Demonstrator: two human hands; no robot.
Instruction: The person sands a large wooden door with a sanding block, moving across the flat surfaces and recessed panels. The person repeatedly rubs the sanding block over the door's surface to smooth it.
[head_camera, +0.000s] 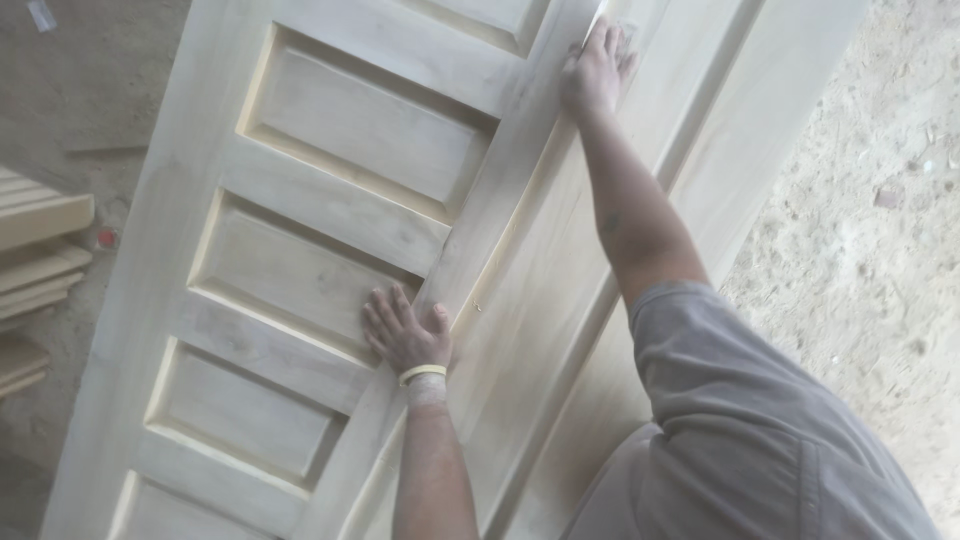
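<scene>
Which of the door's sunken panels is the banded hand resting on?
The left hand lies on the second visible panel from the top, at its lower right corner; the other panels are untouched.

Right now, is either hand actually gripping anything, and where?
Nothing is gripped. The left hand lies flat, fingers spread, on a recessed panel of the unfinished wooden door. The right hand presses open-palmed on the door's vertical stile higher up.

Pale unfinished wood door (330, 230) (yellowish grooves), grey shirt (760, 440), yellow wristband (422, 373).

Pale sandy ground (860, 260) lies at three o'clock, in daylight. At nine o'clock, stacked wooden planks (35, 250) rest on a dusty grey floor (90, 90).
</scene>
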